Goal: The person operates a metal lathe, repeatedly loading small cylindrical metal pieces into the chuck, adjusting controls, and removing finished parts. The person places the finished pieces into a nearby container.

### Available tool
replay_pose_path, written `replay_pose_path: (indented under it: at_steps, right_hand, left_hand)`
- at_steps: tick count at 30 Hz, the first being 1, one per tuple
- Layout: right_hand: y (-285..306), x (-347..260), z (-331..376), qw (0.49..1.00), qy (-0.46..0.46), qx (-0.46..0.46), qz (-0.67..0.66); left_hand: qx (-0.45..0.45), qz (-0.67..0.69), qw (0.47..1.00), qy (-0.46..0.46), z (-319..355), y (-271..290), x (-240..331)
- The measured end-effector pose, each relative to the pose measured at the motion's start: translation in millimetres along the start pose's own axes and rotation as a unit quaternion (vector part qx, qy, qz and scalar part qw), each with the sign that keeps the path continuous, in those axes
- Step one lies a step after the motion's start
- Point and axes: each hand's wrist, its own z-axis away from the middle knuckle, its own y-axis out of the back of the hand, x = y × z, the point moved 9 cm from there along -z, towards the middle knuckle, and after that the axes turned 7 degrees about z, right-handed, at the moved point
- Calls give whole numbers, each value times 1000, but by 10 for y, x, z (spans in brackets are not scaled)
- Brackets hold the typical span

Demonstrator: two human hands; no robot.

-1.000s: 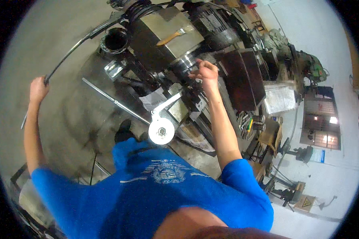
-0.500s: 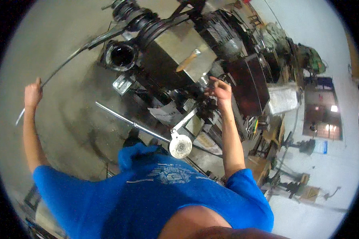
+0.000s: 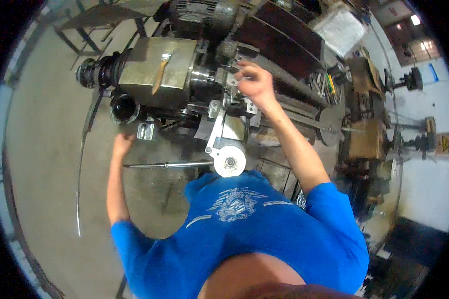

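My right hand [image 3: 255, 80] hovers over the tool post [image 3: 233, 88] of a metal lathe, its fingers loosely bent and apart, with nothing visible in them. I cannot tell whether the fingertips touch the post. Just left of it is the shiny chuck [image 3: 203, 79]. My left hand [image 3: 123, 145] is closed, out over the floor left of the lathe, and no object shows in it. Below it lies the free end of a chrome bar [image 3: 167, 165], which runs to a pale round disc [image 3: 229, 161] in front of my shirt. A flat metal arm [image 3: 217, 130] joins the disc toward the tool post.
A wooden-handled brush [image 3: 160, 75] lies on the headstock [image 3: 179, 52]. A long thin rod [image 3: 87, 122] slants down at left. Behind stand a motor [image 3: 202, 15] and a dark red box-shaped cover [image 3: 279, 35]. Several hand tools [image 3: 324, 85] lie at right, near a wooden bench [image 3: 366, 139].
My left hand has come inward, away from the long rod it overlapped. My right hand's fingers have curled somewhat near the tool post. The view has turned, levelling the lathe.
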Motion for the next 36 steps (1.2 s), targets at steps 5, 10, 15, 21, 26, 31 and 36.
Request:
replay_pose_path:
  at_steps: [5,10,15,21,26,31,36]
  right_hand:
    - [874,664,987,990,-86,24,109]
    - [1468,1363,2404,944,-295,95,114]
    - [1619,1543,3314,899,-408,89,130]
    - [1837,1881,3495,883,-450,79,102]
    - [2281,2422,3282,886,-443,77,113]
    - [2426,2654,2895,896,-404,52,175]
    - [2116,2448,2855,919,-376,51,112]
  left_hand:
    - [-57,-263,962,-39,-104,-794,615]
    - [-169,24,974,152,-451,-1170,-42]
    - [-50,-381,918,-96,-553,-935,134]
    - [-105,-414,902,-67,-505,-852,252]
    - [-25,-340,940,-5,-230,-556,199]
    - [-23,-271,962,36,38,-286,194]
    - [-16,-333,943,-10,-127,-502,257]
